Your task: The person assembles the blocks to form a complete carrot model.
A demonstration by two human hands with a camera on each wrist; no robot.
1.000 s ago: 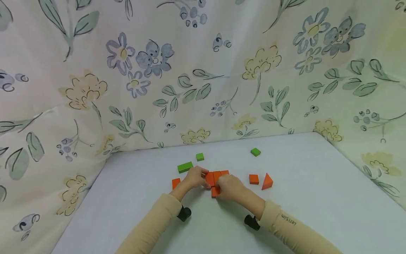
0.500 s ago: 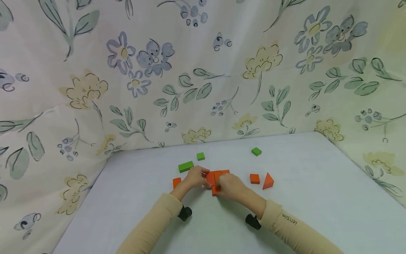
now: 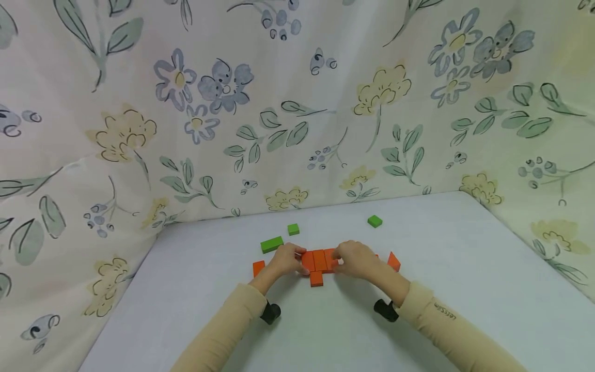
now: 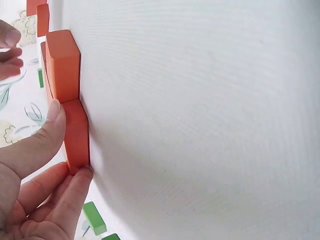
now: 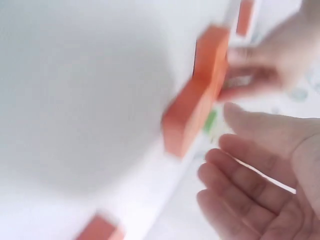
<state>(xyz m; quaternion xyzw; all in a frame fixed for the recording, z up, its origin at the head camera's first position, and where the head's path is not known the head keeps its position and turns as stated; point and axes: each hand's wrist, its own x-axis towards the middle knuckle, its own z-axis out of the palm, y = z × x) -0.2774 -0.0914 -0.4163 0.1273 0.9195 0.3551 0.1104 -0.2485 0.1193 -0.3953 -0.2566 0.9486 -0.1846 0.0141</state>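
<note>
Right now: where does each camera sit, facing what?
Head: head-worn, facing forward and down at table and curtain; left hand, right hand, sleeves show.
Left wrist: worn there, facing orange blocks; left hand large, right at edge.
Right wrist: worn there, facing same blocks, blurred; right hand near, left beyond.
Wrist views share blocks and hands.

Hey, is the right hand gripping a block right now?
No, the right wrist view shows nothing between the right hand's thumb and fingers.

Left fingers [image 4: 74,196] pinch; right fingers [image 5: 225,186] (gently bent) hang loose, forearms [image 3: 222,325] angled inward.
</note>
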